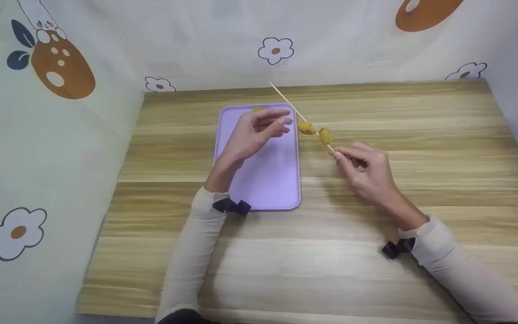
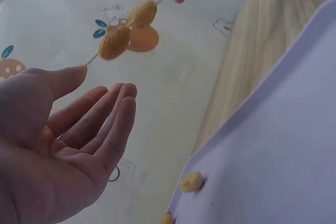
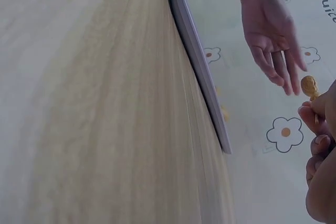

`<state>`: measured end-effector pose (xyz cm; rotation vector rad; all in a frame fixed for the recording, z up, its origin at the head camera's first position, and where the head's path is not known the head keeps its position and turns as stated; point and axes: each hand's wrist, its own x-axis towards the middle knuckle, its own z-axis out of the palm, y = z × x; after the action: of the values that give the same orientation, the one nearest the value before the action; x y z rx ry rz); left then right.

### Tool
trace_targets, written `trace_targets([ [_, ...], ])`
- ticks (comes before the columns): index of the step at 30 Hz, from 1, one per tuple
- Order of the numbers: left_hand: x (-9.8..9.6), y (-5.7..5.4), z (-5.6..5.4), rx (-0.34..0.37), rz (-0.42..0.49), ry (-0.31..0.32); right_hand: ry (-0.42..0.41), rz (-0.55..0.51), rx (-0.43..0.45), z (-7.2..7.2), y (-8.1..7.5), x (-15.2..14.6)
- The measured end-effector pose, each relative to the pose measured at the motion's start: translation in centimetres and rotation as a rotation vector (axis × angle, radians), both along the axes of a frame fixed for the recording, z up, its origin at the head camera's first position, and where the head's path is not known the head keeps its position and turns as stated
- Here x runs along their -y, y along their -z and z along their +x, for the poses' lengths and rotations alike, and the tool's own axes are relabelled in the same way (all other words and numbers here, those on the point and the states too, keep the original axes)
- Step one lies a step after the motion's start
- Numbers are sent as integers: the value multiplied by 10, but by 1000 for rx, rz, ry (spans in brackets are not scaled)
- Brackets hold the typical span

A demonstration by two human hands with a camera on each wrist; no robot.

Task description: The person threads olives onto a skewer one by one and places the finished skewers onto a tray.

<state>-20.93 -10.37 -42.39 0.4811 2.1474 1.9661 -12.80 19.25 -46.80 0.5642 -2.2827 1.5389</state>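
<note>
My right hand (image 1: 370,170) pinches the lower end of a thin wooden skewer (image 1: 287,101) between thumb and fingers. Two yellow-brown, wrinkled oval food pieces (image 1: 325,136) are threaded on it close to that hand. The bare pointed end slants up and to the left, away from me. Over the purple tray (image 1: 265,191) my left hand (image 1: 254,135) is held with thumb and fingers apart, its fingertips just left of the farther piece. In the left wrist view the left palm (image 2: 63,161) faces up with nothing in it, and the thumb overlaps the skewer's line.
More yellow-brown pieces (image 2: 192,181) lie on the tray near its far edge, mostly hidden by the left hand in the head view. The tray rests on a wood-grain table (image 1: 331,270). A patterned wall covering (image 1: 223,49) stands behind the table and at its left.
</note>
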Motion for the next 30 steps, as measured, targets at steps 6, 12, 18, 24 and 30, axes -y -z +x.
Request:
trace_targets([
  [6, 25, 14, -18, -87, -157, -250, -27, 16, -22, -1, -1, 1],
  [12, 42, 34, -34, -133, -322, -373, -20, 21, -15, -1, 0, 1],
  [18, 50, 42, -44, -167, -469, -315, -17, 26, -5, -3, 4, 1],
  [24, 49, 42, -48, -235, -691, -128, 5, 48, -7, -2, 6, 3],
  [30, 48, 44, -49, -238, -787, -137, 19, 51, 13, -2, 6, 3],
])
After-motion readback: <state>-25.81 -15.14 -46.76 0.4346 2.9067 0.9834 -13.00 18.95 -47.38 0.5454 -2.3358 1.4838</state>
